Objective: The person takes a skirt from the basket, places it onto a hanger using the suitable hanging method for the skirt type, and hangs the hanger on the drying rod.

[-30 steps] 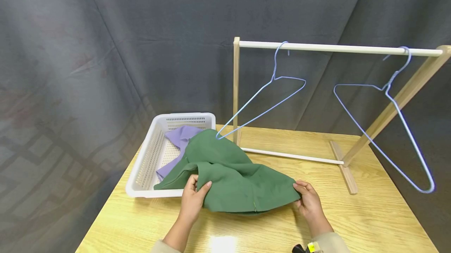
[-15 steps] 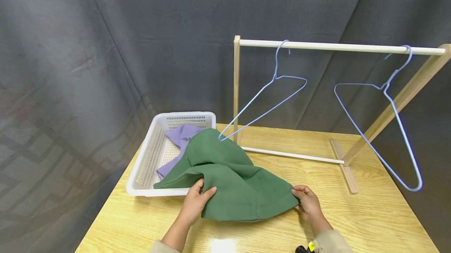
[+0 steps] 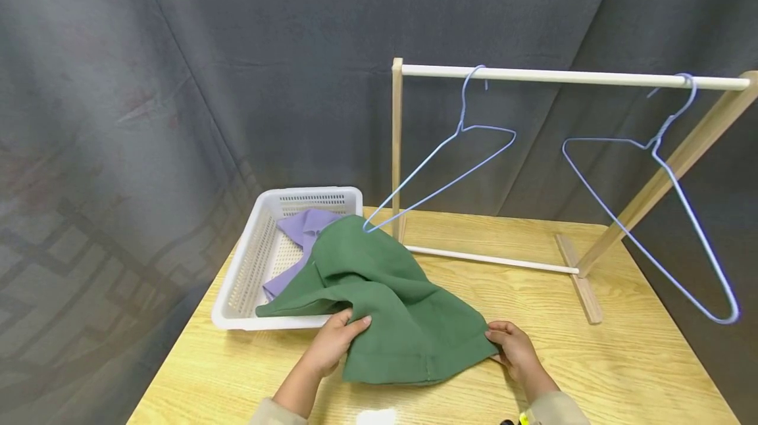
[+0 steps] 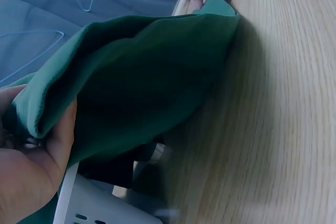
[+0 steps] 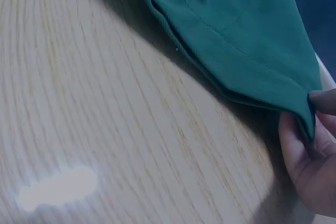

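Note:
A green garment (image 3: 408, 320) with a stitched hem lies partly over the front rim of a white plastic basket (image 3: 222, 306) and spreads onto the table. My left hand (image 3: 334, 343) pinches a fold of it between thumb and fingers, just in front of the basket. At the garment's right corner my right hand (image 3: 514, 349) holds the hem edge. In the right wrist view that corner is pinched between the thumb and fingers of the right hand (image 5: 315, 156). From the left wrist the garment (image 4: 136, 77) shows its dark, sagging underside. A purple cloth (image 3: 308, 227) lies inside the basket.
Behind the table (image 3: 622, 372) a wooden rack with a white top bar (image 3: 562, 79) stands before a grey curtain (image 3: 296, 50). Two blue wire hangers hang there, the left hanger (image 3: 441, 195) overlapping the garment and the right hanger (image 3: 699, 227) beyond the table's right part.
Both hands have moved slightly; the left went right and toward me, the right slightly toward me and left. The garment's near hem came lower, toward me. The right hanger sways.

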Demonstrator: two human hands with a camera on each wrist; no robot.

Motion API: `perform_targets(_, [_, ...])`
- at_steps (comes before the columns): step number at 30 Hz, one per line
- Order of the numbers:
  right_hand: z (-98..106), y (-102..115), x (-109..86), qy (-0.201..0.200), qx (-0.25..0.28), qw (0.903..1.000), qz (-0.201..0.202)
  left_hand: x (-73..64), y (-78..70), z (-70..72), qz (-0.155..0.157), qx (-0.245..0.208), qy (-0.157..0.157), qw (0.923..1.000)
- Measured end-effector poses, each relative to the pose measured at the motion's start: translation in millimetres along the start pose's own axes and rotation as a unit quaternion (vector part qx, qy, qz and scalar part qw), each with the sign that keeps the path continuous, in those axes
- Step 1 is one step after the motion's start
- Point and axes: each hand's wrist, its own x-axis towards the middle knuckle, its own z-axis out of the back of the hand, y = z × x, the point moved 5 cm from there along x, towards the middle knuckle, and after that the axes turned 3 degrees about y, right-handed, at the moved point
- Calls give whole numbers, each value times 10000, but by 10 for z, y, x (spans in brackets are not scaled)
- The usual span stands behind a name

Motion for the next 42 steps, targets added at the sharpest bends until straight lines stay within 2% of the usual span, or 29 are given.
perform_targets(9, [41, -34, -57, -13, -836, 9965, -3, 47, 12, -62, 155, -757, 205, 9968])
perform_targets(15, [26, 19, -83, -57, -1467, 9885, 359, 96, 11, -120, 134, -1295, 249, 9912])
perform_targets(19, [-1, 34, -107, 4, -1702, 9838, 564, 128, 4, -178, 102, -1641, 212, 9862])
perform_targets(21, [-35, 45, -127, 27, -2005, 9769, 744, 142, 4, -195, 83, -1690, 121, 9855])
perform_targets(25, [-137, 93, -185, 97, -2815, 9507, 1295, 165, 2, -211, 47, -1754, -45, 9845])
perform_targets(27, [-187, 121, -210, 126, -3013, 9416, 1497, 168, -10, -221, 41, -1840, -69, 9829])
perform_targets(28, [-210, 129, -217, 178, -3024, 9405, 1543, 168, -17, -224, 40, -1884, -91, 9820])
perform_targets(34, [-316, 125, -232, 528, -2772, 9492, 1396, 170, -35, -243, 63, -2233, -124, 9746])
perform_targets(38, [-361, 87, -247, 1034, -2570, 9523, 1282, 170, -42, -275, 32, -2798, 18, 9600])
perform_targets(42, [-410, 51, -279, 1772, -2401, 9463, 1242, 186, -52, -306, -56, -3324, 208, 9429])
